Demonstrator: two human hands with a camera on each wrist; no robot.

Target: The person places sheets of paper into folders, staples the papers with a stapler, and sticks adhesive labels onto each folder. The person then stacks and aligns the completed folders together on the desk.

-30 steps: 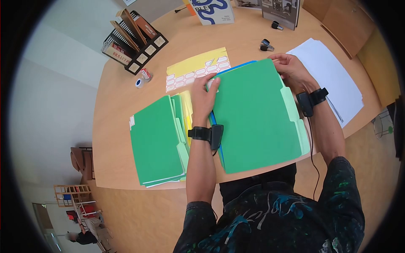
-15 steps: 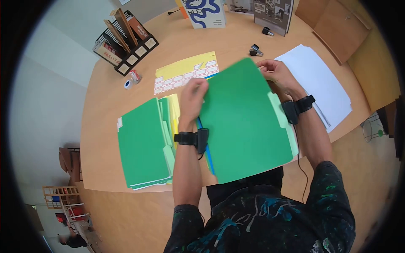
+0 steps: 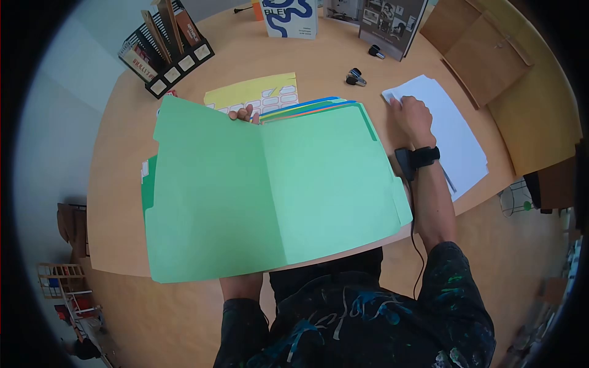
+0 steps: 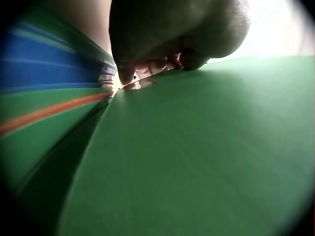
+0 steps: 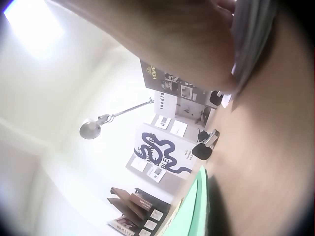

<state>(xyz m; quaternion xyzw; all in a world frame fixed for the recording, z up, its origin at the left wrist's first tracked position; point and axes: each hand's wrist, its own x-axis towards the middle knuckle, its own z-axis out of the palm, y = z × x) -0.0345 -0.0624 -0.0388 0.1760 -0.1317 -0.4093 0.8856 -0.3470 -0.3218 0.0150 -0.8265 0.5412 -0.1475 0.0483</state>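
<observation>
A light-green-lined folder (image 3: 337, 178) lies spread open in front of me, on top of several blue, green and orange-edged folders (image 3: 331, 109). My left hand (image 3: 244, 115) is mostly hidden behind its raised left flap, with only fingers showing by the top of the fold. In the left wrist view that hand (image 4: 177, 29) grips the top edge of the green folder (image 4: 197, 147). My right hand (image 3: 412, 116) is at the near-left corner of a stack of white paper (image 3: 457, 135), fingers curled, pinching the paper's edge (image 5: 252, 39).
Partly hidden under the flap is another green folder (image 3: 147, 184) with a label. Behind lie a yellow-backed label sheet (image 3: 251, 92), black clips (image 3: 354, 77), two standing books (image 3: 291, 18) and a black file rack (image 3: 165, 52). A pen (image 3: 450, 181) rests on the paper.
The top green folder was closed and is now spread open, its flap turned left over the other stack. My right hand has left the folder's edge and moved to the white paper.
</observation>
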